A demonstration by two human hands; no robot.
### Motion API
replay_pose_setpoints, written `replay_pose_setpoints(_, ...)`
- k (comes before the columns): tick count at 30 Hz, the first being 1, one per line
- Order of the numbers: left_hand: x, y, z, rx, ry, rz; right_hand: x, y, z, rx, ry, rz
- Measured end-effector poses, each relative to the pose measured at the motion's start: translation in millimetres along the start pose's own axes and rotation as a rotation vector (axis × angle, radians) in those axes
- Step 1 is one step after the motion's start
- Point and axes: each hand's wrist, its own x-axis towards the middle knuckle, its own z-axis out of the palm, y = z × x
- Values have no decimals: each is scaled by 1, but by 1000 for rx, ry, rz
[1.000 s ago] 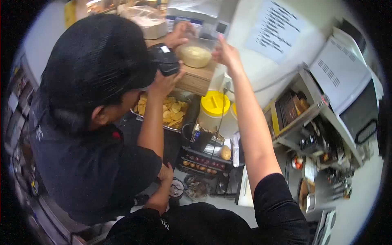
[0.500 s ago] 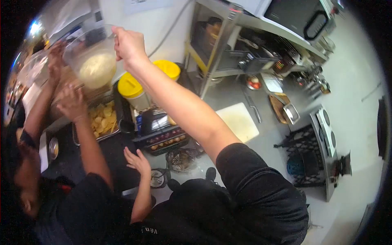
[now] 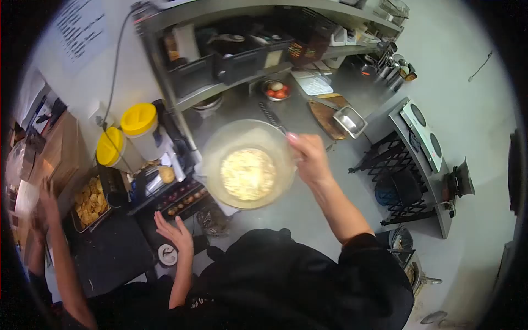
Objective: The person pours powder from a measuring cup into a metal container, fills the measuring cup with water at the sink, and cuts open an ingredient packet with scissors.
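My right hand [image 3: 309,157] grips the rim of a round translucent bowl [image 3: 212,181] at its right side. Pale, crumbly or shredded food [image 3: 247,173] lies in the bottom of the bowl, which hangs over the steel counter's front. My left hand [image 3: 175,232] is held up to the lower left of the bowl, fingers spread, touching nothing. Behind the bowl a knife [image 3: 270,116] with a dark handle rests on the counter; the bowl hides part of it.
At the far left are a co-worker's blurred arms [image 3: 63,258] and a tray of chips [image 3: 92,204]. Two yellow-lidded tubs [image 3: 138,120] stand by the wall. A bowl of tomatoes [image 3: 276,91], a wooden board [image 3: 324,118] and a metal pan [image 3: 350,121] sit on the counter.
My view has swung right. My right hand has carried the bowl away from the co-worker and the wooden surface, to over the counter's front. My left hand stays low with spread fingers.
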Motion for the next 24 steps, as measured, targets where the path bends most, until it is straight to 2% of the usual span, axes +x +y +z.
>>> replay_pose_setpoints(1,-7,31,17,2,3,11,-8,-8,-39,-33,45,-13)
replay_pose_setpoints(4,-28,111,71,-153,34,249,-37,-22,-144,-25,198,33)
replay_pose_setpoints(5,-38,145,95,-366,-4,209,-48,-23,-176,-123,245,18)
replay_pose_setpoints(6,-42,178,109,-219,-62,317,-58,-21,-200,-232,284,2)
replay_pose_setpoints(8,-59,240,159,-298,-187,454,-78,-19,-261,-250,336,-4)
replay_pose_setpoints(10,-69,303,206,-594,-408,363,-93,-18,-312,-261,379,-5)
replay_pose_setpoints(12,-82,350,262,-740,-566,271,-103,-15,-356,-254,589,62)
replay_pose_setpoints(14,-84,403,301,-840,-693,208,-112,-12,-393,-218,653,59)
replay_pose_setpoints(16,-87,450,344,-914,-881,-131,-116,-10,-432,-159,746,24)
replay_pose_setpoints(19,-79,508,398,-782,-926,-190,-109,-7,-483,-15,858,-37)
replay_pose_setpoints(21,-70,539,421,-731,-1121,-331,-101,-6,-515,42,806,-115)
replay_pose_setpoints(22,-76,538,460,-720,-1129,-342,-91,-12,-520,69,994,-84)
replay_pose_setpoints(23,-89,523,514,-620,-971,-203,-87,-18,-533,52,867,-95)
replay_pose_setpoints(24,-87,526,532,-578,-892,-138,-77,-23,-541,82,847,-117)
